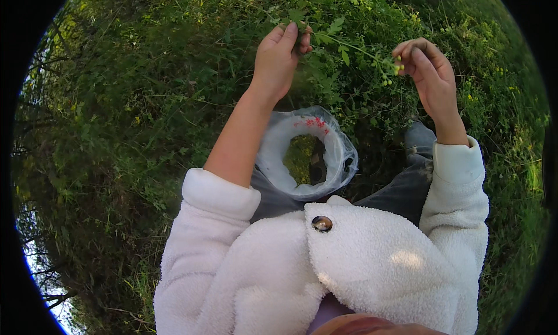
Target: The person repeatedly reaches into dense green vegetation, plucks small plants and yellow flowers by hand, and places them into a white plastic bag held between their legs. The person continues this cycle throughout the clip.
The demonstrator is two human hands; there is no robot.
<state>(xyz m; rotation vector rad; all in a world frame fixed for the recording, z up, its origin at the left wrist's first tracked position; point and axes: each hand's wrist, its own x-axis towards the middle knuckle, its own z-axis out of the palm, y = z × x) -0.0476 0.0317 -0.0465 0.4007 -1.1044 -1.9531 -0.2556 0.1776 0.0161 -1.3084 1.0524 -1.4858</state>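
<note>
My left hand (pixel 283 58) grips a green leafy plant stem (pixel 353 47) between thumb and fingers, up and left of centre. The stem slants down to the right and ends in a cluster of small yellow-green buds (pixel 386 75). My right hand (pixel 425 71) has its thumb and fingertips at these buds; whether they pinch any is hard to tell. Below and between the hands stands a round bucket lined with a translucent white plastic bag (pixel 274 154), with red print inside. Small yellow-green plant pieces (pixel 298 156) lie in it, beside a dark object (pixel 318 167) that I cannot identify.
Dense green weeds (pixel 183 73) with scattered yellow flowers surround me. My legs in dark grey trousers (pixel 392 186) are on both sides of the bucket, close to it. Dark bare branches (pixel 59 298) show at the lower left rim.
</note>
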